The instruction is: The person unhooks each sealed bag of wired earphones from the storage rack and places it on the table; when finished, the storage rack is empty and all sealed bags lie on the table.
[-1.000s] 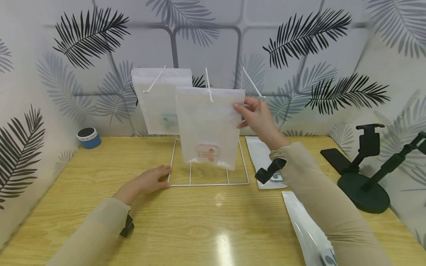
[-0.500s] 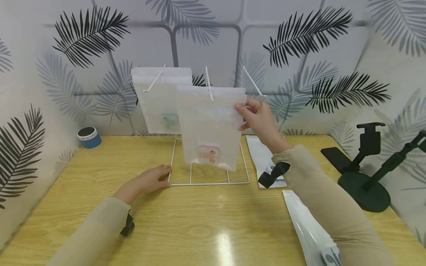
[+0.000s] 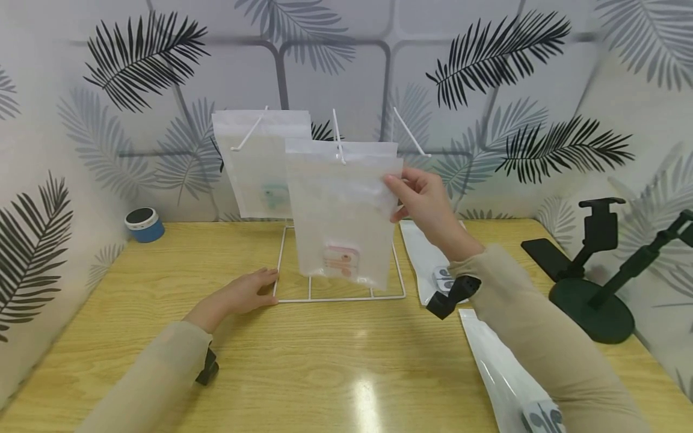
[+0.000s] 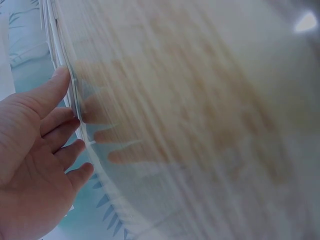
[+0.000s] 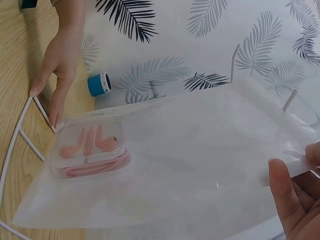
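Observation:
My right hand [image 3: 425, 201] pinches the right edge of a frosted white zip bag [image 3: 341, 204] near its top. Inside the bag are pink earphones [image 5: 89, 142] in a clear case. Behind its top, the upper edge of another white bag [image 3: 379, 148] shows. The middle hook [image 3: 338, 135] of a white wire display rack [image 3: 338, 300] passes at these bags; I cannot tell how the front one sits on it. At the rack's base, my left hand [image 3: 243, 293] touches the left side wire with its fingers, thumb at the front corner.
More white bags [image 3: 257, 162] hang at the left hook. Beside the rack's right lie two white bags with earphones, one further back [image 3: 425, 258], one nearer [image 3: 500, 367]. A blue jar [image 3: 145, 225] stands back left. A dark stand [image 3: 592, 307] and a black phone [image 3: 545, 260] are at right.
My right hand has moved slightly down and right, drawing the front bag lower. The top of the bag behind it has come into sight. The left hand has stayed at the rack's base.

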The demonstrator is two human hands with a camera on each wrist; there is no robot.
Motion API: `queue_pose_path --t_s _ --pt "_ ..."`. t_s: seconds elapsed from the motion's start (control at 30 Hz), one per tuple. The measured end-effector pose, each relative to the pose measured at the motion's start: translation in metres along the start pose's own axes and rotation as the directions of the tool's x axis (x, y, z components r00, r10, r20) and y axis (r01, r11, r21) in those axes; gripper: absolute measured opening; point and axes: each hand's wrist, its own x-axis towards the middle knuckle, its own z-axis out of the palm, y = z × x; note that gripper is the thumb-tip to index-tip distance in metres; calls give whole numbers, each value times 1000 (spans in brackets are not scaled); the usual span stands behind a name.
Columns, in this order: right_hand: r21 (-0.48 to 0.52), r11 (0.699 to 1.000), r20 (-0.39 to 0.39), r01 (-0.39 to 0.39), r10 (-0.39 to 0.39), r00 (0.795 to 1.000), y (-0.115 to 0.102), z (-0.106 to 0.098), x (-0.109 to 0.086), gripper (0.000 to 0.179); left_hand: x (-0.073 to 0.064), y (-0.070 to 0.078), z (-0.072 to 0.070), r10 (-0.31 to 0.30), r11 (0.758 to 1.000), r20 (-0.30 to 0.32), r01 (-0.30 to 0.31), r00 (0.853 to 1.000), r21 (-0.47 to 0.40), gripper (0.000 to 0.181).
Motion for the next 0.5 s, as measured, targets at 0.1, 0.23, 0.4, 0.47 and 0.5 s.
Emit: queue_pose_path --t_s 0.1,0.23,0.4,0.47,0.5 --pt "0 1000 6 13 -13 1000 -2 0 -3 31 0 0 1 -4 1000 -2 4 1000 -2 62" --pt "-6 999 8 32 -32 999 -6 -1 -7 29 0 0 1 -1 1000 -4 1 1000 -1 62" --pt "-16 998 13 58 -58 998 -10 -2 -11 28 1 -1 0 12 1000 -6 -12 1000 7 61" --pt "-22 998 20 64 -64 998 -12 -3 -13 28 1 -2 1 15 1000 -5 -15 1000 7 61" --pt "-23 998 25 66 -65 998 -13 -3 -14 28 1 -2 1 17 1000 -4 -17 1000 8 61"
